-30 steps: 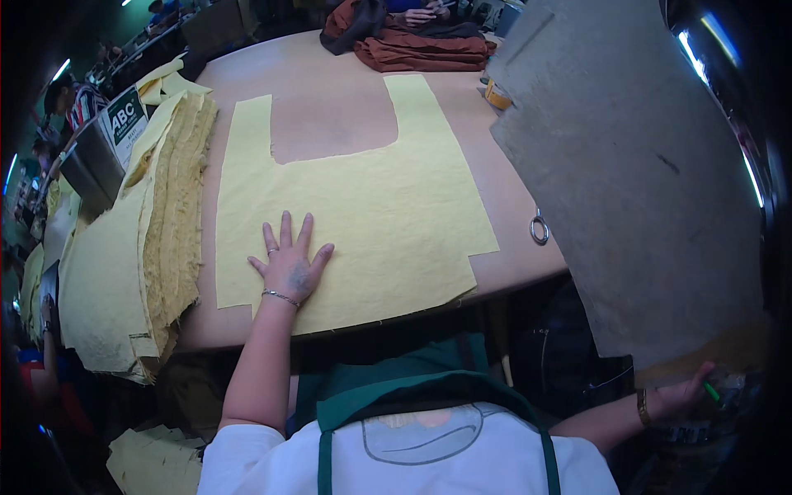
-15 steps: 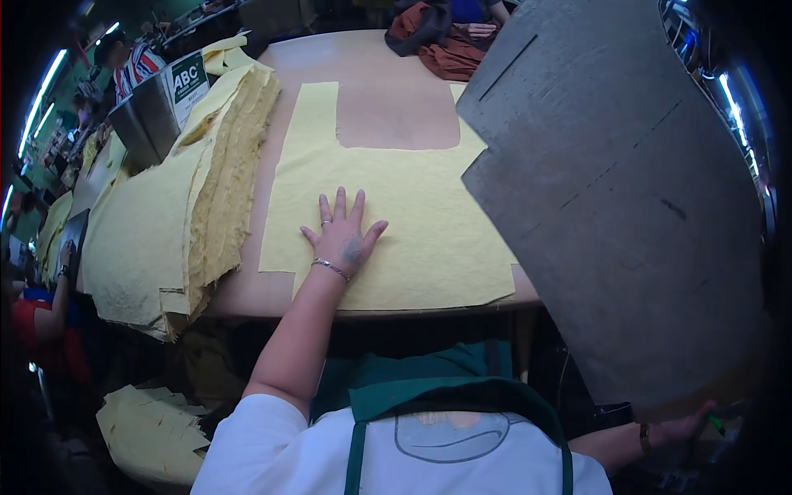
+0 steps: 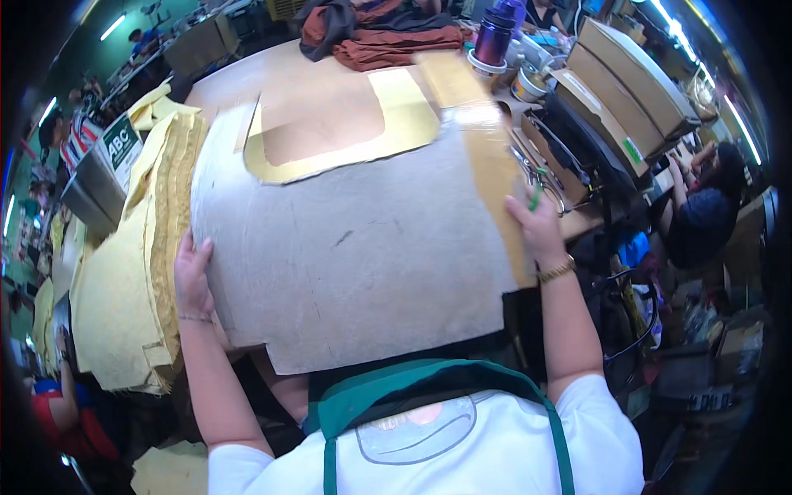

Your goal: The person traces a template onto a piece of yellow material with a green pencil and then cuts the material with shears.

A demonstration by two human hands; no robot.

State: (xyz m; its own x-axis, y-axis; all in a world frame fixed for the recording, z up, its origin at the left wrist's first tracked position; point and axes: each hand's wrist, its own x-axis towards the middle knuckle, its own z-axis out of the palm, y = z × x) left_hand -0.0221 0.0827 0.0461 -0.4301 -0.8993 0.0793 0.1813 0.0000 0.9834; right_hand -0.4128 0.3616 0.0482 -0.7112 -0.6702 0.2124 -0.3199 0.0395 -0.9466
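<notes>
Garment workshop: fabric stacks [image 3: 124, 272], pattern [image 3: 355, 239].

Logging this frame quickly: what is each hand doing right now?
Left hand: grips the left edge of the grey board template.
Right hand: holds the board's right edge, a green pen between its fingers.
</notes>
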